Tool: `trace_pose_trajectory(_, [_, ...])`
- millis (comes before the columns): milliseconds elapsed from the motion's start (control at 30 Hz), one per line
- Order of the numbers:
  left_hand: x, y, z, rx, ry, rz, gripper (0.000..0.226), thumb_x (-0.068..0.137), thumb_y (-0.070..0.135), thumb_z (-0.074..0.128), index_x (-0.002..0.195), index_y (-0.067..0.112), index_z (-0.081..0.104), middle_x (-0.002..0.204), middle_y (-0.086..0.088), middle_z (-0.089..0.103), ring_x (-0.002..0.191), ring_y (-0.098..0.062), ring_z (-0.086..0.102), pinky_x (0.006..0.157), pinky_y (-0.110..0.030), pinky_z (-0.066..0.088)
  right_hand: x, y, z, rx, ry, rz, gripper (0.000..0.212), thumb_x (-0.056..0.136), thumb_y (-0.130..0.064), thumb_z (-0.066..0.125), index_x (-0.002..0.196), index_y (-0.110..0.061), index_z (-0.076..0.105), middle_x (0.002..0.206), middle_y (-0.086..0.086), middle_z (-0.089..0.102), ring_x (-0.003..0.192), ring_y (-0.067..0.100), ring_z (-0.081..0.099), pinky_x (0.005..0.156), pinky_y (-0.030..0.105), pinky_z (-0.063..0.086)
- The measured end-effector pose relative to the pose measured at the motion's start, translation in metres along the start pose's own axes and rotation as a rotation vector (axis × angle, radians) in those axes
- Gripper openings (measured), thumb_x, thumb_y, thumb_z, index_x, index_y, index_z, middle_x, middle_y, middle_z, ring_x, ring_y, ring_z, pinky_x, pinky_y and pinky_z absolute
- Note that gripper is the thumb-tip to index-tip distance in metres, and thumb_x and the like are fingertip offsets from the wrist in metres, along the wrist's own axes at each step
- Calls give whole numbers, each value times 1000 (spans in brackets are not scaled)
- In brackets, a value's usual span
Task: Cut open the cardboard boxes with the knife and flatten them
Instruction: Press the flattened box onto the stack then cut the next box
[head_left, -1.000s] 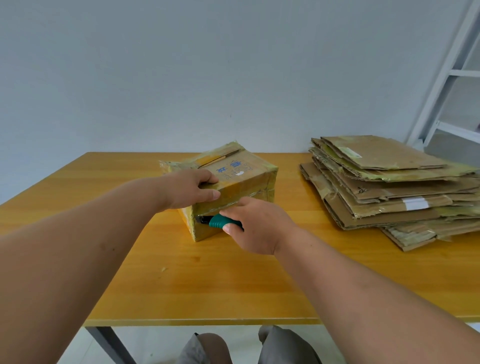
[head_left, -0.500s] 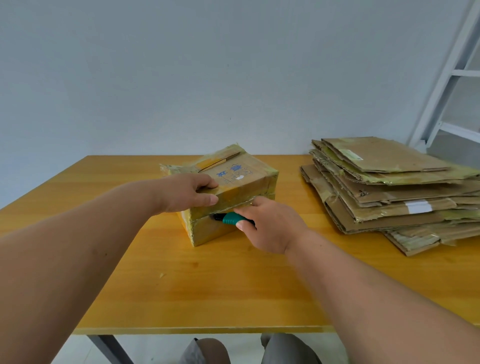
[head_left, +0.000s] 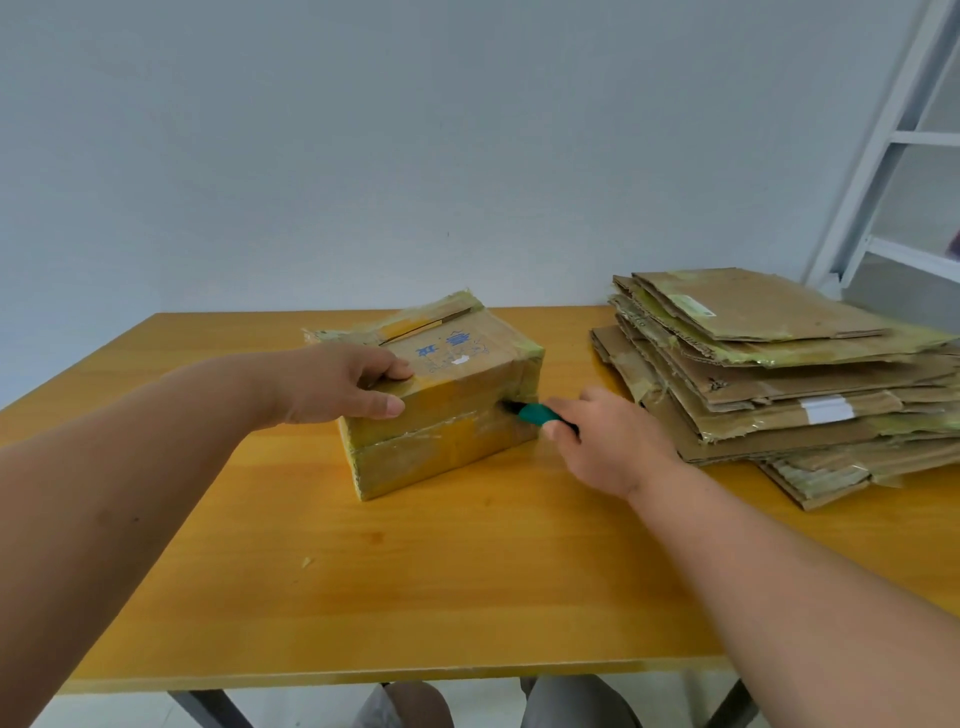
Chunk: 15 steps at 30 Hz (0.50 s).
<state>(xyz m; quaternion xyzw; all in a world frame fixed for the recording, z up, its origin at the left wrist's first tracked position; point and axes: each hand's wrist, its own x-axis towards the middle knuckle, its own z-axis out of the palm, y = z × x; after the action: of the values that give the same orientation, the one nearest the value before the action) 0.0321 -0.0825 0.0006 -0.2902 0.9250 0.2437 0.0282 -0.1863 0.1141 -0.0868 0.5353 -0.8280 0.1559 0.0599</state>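
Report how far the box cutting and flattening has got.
Done: a stack of flattened boxes lies at the table's right. In hand: the left hand steadies the taped box while the right hand holds the green-handled knife at its front seam. Left: finishing this cut and flattening it.

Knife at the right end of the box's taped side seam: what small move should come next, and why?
Probably draw the knife out past the box corner to finish this slit. The right hand holds it at the seam's right end, while the left hand grips the box top, steadying it.
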Motion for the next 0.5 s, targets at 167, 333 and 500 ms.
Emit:
trace_pose_trajectory(167, [3,-4,-5,-1,-30,-5,53,89,43,63,139,40,45,136,11,45,123,-13,43,104,-32,33,-8,10,-4,-40,22,61,45,103,-43,37,147,-34,44,92,-6,43,71,11,45,57,29,37])
trace_pose_trajectory(333, [-2,-8,-13,-24,-42,0,51,89,37,64,137,40,45,134,12,46,122,-12,43,97,-28,33,-15,10,-3,-29,70,71,46,103,-42,38,148,-31,43,97,-5,44,72,11,44,58,28,35])
trace_pose_trajectory(500, [-4,-5,-18,9,-84,54,46,93,29,61,130,49,42,137,17,44,123,-11,44,93,-27,35,-20,6,0,-11,122,85,44,103,-41,39,145,-30,46,96,-5,45,72,13,45,60,28,37])
